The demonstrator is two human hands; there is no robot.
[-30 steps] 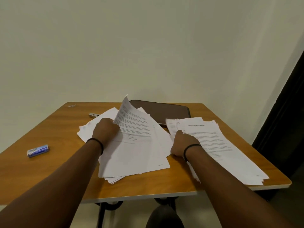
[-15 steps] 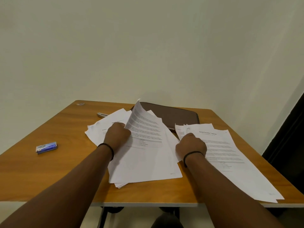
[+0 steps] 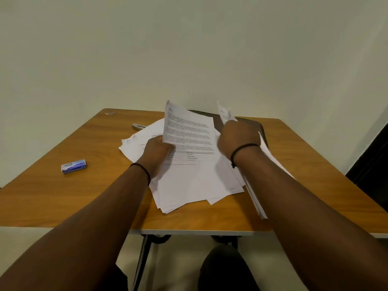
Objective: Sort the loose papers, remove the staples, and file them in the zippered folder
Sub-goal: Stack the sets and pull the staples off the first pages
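A loose pile of white printed papers [image 3: 189, 181] lies on the middle of the wooden table [image 3: 63, 196]. My left hand [image 3: 157, 152] grips the left edge of the top sheet [image 3: 189, 131], whose far end is bent upward. My right hand [image 3: 237, 139] grips a second bundle of papers [image 3: 256, 198] and holds it raised and tilted on edge, to the right of the pile. The dark brown zippered folder [image 3: 263, 131] lies flat behind the papers, mostly hidden by them and by my right hand.
A small blue and white box [image 3: 74, 166] lies on the left of the table. A silvery tool [image 3: 137, 126] pokes out from behind the papers at the back left. A small clear object [image 3: 109, 113] sits near the far left corner. The wall stands close behind.
My right hand has picked up the right-hand stack, which lay flat before, and swung it up and toward the middle. The top sheet in my left hand has bent up higher.
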